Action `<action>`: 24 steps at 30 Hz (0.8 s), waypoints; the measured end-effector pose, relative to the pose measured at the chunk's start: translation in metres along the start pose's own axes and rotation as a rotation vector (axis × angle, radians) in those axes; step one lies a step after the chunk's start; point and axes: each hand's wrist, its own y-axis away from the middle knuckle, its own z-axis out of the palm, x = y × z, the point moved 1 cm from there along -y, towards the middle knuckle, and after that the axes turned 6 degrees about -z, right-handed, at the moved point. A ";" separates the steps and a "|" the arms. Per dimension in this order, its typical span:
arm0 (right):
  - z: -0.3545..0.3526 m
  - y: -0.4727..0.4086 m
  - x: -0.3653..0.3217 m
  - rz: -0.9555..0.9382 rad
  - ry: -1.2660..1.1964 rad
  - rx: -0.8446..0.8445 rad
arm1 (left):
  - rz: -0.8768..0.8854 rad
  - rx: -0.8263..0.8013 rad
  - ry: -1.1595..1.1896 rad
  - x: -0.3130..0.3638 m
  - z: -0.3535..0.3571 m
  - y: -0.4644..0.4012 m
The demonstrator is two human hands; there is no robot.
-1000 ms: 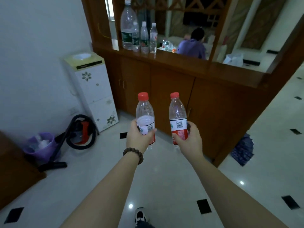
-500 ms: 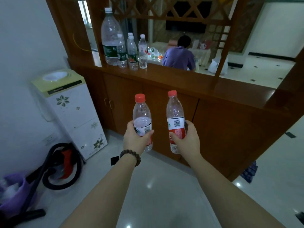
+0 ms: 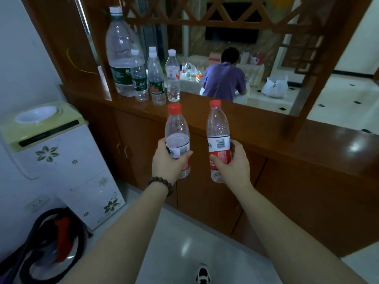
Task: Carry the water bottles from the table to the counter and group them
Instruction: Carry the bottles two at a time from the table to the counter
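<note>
My left hand point(image 3: 168, 163) grips a clear red-capped water bottle point(image 3: 177, 128) upright by its label. My right hand point(image 3: 233, 165) grips a second red-capped bottle point(image 3: 218, 130) with a red and white label, also upright. Both are held in front of the wooden counter point(image 3: 235, 117), just below its front edge. On the counter's left end stands a group of bottles: one large bottle point(image 3: 120, 52) and three small white-capped ones point(image 3: 156, 78), close together.
A water dispenser point(image 3: 59, 160) stands left of the cabinet against the wall, with a vacuum cleaner point(image 3: 55, 242) on the floor below it. Behind the counter opening a person in a purple top point(image 3: 224, 78) sits at a table. A wooden post point(image 3: 303, 83) rises from the counter at right.
I have walked closer to the counter. Both bottles stay in my hands and now sit near the counter's front edge.
</note>
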 end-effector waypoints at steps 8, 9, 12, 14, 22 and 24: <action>0.038 -0.179 0.006 -0.050 -0.127 -0.006 | 0.051 0.095 -0.027 0.037 0.053 -0.164; 0.043 -0.196 0.006 -0.051 -0.133 -0.009 | 0.050 0.105 -0.032 0.039 0.058 -0.180; 0.057 -0.240 0.009 -0.047 -0.139 -0.024 | 0.054 0.115 -0.048 0.042 0.072 -0.221; 0.069 -0.261 0.012 -0.029 -0.153 -0.048 | 0.059 0.115 -0.062 0.043 0.080 -0.243; 0.102 -0.304 0.022 0.028 -0.183 -0.076 | 0.080 0.062 -0.114 0.036 0.107 -0.304; 0.105 -0.310 0.023 0.042 -0.180 -0.073 | 0.077 0.048 -0.129 0.033 0.109 -0.311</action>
